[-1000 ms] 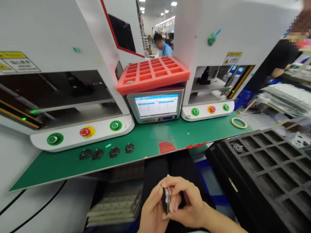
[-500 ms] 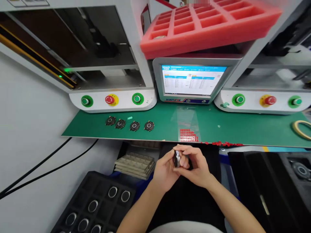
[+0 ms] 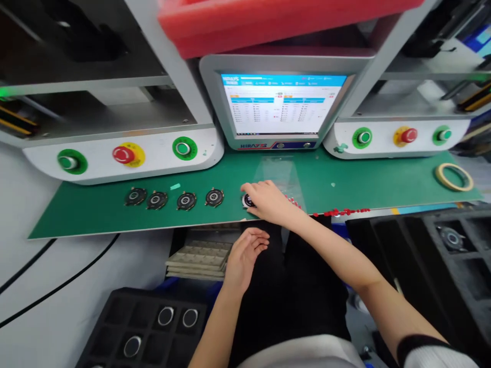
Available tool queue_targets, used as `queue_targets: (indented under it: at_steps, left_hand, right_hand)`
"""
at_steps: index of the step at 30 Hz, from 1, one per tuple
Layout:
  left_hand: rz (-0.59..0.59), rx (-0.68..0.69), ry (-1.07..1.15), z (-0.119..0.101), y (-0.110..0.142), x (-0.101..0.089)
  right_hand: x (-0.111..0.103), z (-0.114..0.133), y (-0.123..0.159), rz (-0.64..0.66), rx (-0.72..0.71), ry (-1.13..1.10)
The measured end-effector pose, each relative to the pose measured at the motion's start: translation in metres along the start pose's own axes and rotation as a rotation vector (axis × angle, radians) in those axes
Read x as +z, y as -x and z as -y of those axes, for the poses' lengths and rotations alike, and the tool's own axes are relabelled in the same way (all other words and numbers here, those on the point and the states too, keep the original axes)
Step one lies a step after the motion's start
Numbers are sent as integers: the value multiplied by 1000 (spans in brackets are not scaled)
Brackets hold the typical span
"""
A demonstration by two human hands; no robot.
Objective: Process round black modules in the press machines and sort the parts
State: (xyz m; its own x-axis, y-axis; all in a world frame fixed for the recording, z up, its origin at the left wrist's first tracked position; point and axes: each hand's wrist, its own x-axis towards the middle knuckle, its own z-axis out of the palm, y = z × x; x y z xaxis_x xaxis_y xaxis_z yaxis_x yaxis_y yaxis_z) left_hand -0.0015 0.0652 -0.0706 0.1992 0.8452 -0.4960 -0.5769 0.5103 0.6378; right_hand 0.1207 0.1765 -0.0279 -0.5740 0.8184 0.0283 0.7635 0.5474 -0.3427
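My right hand (image 3: 268, 202) reaches onto the green mat (image 3: 364, 181) and its fingers close on a small round black part (image 3: 247, 201) at the right end of a row of several like parts (image 3: 174, 198). The part rests on the mat under my fingertips. My left hand (image 3: 243, 255) hovers below the mat's front edge, palm up, fingers loosely spread and holding nothing. A clear strip with small red pieces (image 3: 293, 202) lies just right of my right hand, partly hidden by it.
A touch screen (image 3: 282, 105) stands behind the mat between two machines with green and red buttons (image 3: 123, 154). A red foam tray (image 3: 268, 20) sits on top. A tape roll (image 3: 453, 177) lies at far right. Black foam trays (image 3: 146, 327) (image 3: 441, 255) flank my lap.
Both hands held the round part over my lap before. Now my right hand has carried it up to the mat beside the row, and my left hand has let go and opened.
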Motion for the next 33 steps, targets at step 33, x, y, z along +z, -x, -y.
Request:
queue_targets:
  at_steps: [33]
  left_hand:
    - [110, 825, -1820, 45, -27, 23]
  right_hand:
    - [-7, -58, 53, -28, 332, -9]
